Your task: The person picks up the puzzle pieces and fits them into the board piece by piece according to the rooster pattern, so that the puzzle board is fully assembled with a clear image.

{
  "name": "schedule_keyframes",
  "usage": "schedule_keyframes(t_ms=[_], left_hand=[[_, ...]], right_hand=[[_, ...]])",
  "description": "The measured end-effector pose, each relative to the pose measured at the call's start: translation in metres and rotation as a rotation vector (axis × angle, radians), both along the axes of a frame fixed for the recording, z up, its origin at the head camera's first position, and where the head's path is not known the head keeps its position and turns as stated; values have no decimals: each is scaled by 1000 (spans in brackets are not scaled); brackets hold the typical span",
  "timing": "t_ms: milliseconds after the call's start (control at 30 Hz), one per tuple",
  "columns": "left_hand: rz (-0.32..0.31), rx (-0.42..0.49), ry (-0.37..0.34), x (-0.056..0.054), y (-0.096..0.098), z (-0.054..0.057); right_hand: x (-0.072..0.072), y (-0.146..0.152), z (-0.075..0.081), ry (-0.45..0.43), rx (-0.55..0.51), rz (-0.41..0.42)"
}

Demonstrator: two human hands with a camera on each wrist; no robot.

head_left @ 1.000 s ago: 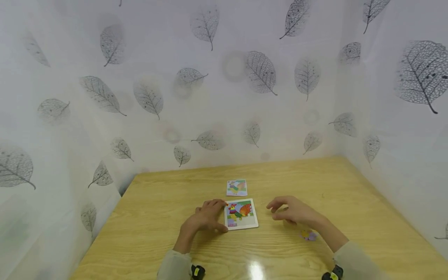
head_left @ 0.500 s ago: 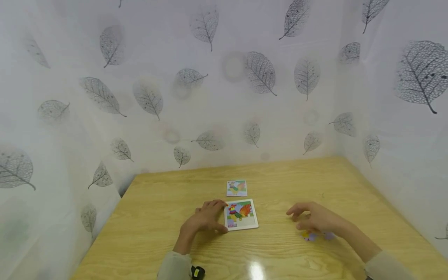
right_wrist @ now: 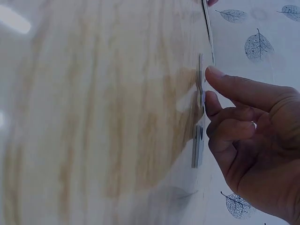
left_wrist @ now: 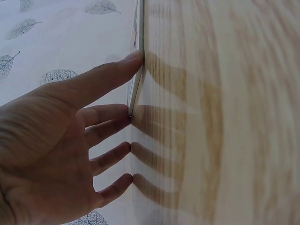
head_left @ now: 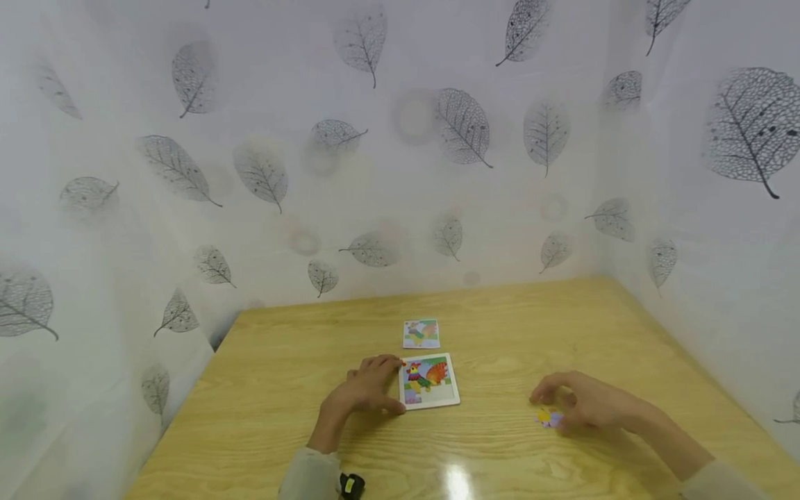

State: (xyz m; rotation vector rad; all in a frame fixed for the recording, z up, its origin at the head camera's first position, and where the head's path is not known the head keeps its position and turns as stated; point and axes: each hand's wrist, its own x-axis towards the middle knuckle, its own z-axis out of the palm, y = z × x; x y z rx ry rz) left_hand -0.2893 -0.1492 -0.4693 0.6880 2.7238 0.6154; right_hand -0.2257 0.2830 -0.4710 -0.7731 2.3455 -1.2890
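A rooster jigsaw puzzle in a white-rimmed tray (head_left: 442,395) lies on the table, with a bare pale patch at its lower right. My left hand (head_left: 364,389) rests at the tray's left side, its thumb (left_wrist: 129,61) against the edge and the other fingertips down on the tabletop. Loose yellow-and-purple puzzle pieces (head_left: 546,418) lie to the right of the tray. Over them is my right hand (head_left: 587,401), fingers bent and thumb apart from the index finger. In the right wrist view the index fingertip (right_wrist: 212,101) is right at a piece; part of the pieces is hidden by the hand.
Beyond the tray lies a small picture card (head_left: 421,334) with a paler rooster on it. White leaf-printed curtains (head_left: 381,173) stand round the back and sides of the wooden table (head_left: 300,333).
My right hand has moved right and towards me, from beside the tray to over the loose pieces. The left hand keeps its place at the tray.
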Motion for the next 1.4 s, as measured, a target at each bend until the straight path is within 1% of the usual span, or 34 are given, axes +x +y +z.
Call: schedule_keyframes(t_ms=[133,200,233,433,567,633,733,833,1000,1167,1267,1400], left_hand=[[0,3,0,0,0,0],[0,4,-3,0,0,0],[0,5,-3,0,0,0],[2,2,-1,0,0,1],[4,1,0,0,0,2],[4,2,-2,1,-1,2],[2,3,-3,2,-1,2],[-1,10,-6,2,-1,3],[-6,15,-10,3,0,2],[-7,18,-11,2,0,1],[-5,20,-8,2,0,2],[0,15,-8,2,0,3]], right_hand=[[1,1,-1,42,-15,43],[1,2,-3,41,-26,51],[0,2,-3,55,-22,52],[-1,-2,-5,142,69,35],[0,-4,-3,124,78,24],[0,-5,-3,111,65,36],[-1,-8,-2,124,46,66],[-3,-13,-1,123,33,71],[-8,-25,3,85,-4,45],[-14,-38,6,85,-51,35],[-17,-47,8,77,-56,16],[-23,-61,11,90,-45,14]])
